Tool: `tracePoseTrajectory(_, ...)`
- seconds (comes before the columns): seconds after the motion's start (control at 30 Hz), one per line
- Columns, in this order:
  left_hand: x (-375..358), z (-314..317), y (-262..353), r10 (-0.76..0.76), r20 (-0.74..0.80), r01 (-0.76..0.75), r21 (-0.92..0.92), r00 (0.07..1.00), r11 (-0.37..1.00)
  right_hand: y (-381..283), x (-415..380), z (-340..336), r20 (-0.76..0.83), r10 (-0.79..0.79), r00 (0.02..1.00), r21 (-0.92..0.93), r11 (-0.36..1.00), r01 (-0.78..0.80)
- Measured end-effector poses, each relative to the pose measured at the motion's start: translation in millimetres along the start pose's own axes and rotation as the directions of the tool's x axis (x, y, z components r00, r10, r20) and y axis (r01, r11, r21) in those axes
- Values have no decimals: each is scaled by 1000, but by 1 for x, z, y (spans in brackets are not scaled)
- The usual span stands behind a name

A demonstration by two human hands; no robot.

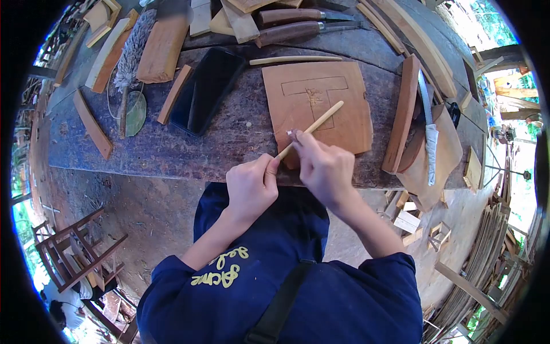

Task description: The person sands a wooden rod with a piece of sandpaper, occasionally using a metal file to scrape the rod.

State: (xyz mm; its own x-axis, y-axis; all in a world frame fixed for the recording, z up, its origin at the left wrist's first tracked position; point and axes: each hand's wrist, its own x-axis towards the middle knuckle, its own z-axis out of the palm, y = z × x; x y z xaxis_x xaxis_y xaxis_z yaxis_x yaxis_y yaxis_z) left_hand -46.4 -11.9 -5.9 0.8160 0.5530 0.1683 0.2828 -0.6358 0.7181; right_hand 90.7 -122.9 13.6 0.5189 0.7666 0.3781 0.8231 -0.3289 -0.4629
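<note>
A thin pale wooden stick [326, 116] slants over a square brown board [355, 97] with a T shape drawn on it. Its lower end is gripped by my left hand [251, 184], closed near the bench's front edge. My right hand [326, 166] is closed at the stick's middle, over the board's lower part; a small whitish thing, too small to make out, shows at its fingertips. Some light marks or shavings lie on the drawn T. Another thin stick [295, 59] rests along the board's top edge.
On the dark workbench [229, 143], a black phone [209, 90] and wood pieces lie left. Two wooden-handled chisels [289, 33] are at the back. To the right are a curved wood piece [402, 114] and a knife with a wrapped handle [431, 152]. A wooden frame [80, 252] stands lower left.
</note>
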Motion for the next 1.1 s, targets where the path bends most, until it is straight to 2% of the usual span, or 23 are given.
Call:
tracePoseTrajectory(0.03,0,0,0,-5,6,5,3,1000,1000,3,1,-3,-9,-3,1000,63,998,4)
tracePoseTrajectory(0.13,0,0,1,-3,3,3,-25,1000,1000,35,23,-15,-89,161,983,-120,978,-171)
tracePoseTrajectory(0.23,2,-2,2,-32,2,32,-86,999,996,26,24,-9,-172,166,971,-181,964,-197)
tracePoseTrajectory(0.27,1,-1,1,-34,2,34,-77,999,996,13,18,-10,-52,178,983,-203,962,-185)
tracePoseTrajectory(0.3,1,-1,1,-36,1,36,-67,999,997,6,7,-1,-59,74,995,-126,989,-81)
tracePoseTrajectory(0.37,0,0,1,-17,-3,17,-22,1000,1000,-16,-10,-1,104,73,992,-124,990,-60)
tracePoseTrajectory(0.4,-1,1,0,1,-1,-1,22,1000,1000,-4,-6,-1,62,18,998,-25,1000,-16)
tracePoseTrajectory(0.43,0,0,0,0,4,0,24,1000,1000,5,3,-7,40,72,997,36,997,-74)
tracePoseTrajectory(0.5,2,-3,1,-17,34,19,-37,999,999,35,21,-13,-95,144,985,-214,963,-162)
tracePoseTrajectory(0.53,2,-3,2,-14,37,15,-38,999,999,36,22,-13,-98,147,984,-216,962,-165)
tracePoseTrajectory(0.6,3,-5,5,-35,26,36,-35,999,999,35,28,-12,-166,181,969,-390,891,-233)
tracePoseTrajectory(0.63,2,-4,4,-32,22,33,-37,999,999,24,21,-8,-118,159,980,-328,925,-190)
tracePoseTrajectory(0.67,1,-3,2,-24,16,24,-40,1000,999,14,12,-2,-104,51,993,-223,972,-74)
tracePoseTrajectory(0.7,0,-2,1,-17,11,18,-43,1000,999,5,-2,4,-44,-32,999,-204,979,22)
tracePoseTrajectory(0.77,0,-1,1,8,-4,-8,-17,1000,1000,-9,-14,2,6,-78,997,-180,981,77)
tracePoseTrajectory(0.8,0,-1,2,36,-11,-36,9,999,999,4,-5,-3,0,-84,996,-67,994,83)
tracePoseTrajectory(0.83,-1,-2,3,33,-4,-33,9,999,999,15,4,-9,-12,6,1000,-74,997,-7)
tracePoseTrajectory(0.9,2,-5,6,-25,43,26,-17,999,1000,45,23,-10,-225,84,971,-103,989,-109)
tracePoseTrajectory(0.93,1,-4,5,-23,43,23,-19,999,1000,43,21,-8,-226,84,970,-106,988,-110)
tracePoseTrajectory(1.0,2,-2,3,-16,21,17,-3,1000,1000,27,15,-2,-123,102,987,-294,946,-135)
tracePoseTrajectory(1.03,1,-1,2,-17,15,17,-2,1000,1000,12,8,1,-81,36,996,-201,978,-51)
tracePoseTrajectory(1.1,0,2,0,22,6,-22,54,1000,998,-16,-13,5,44,-74,996,-131,988,79)
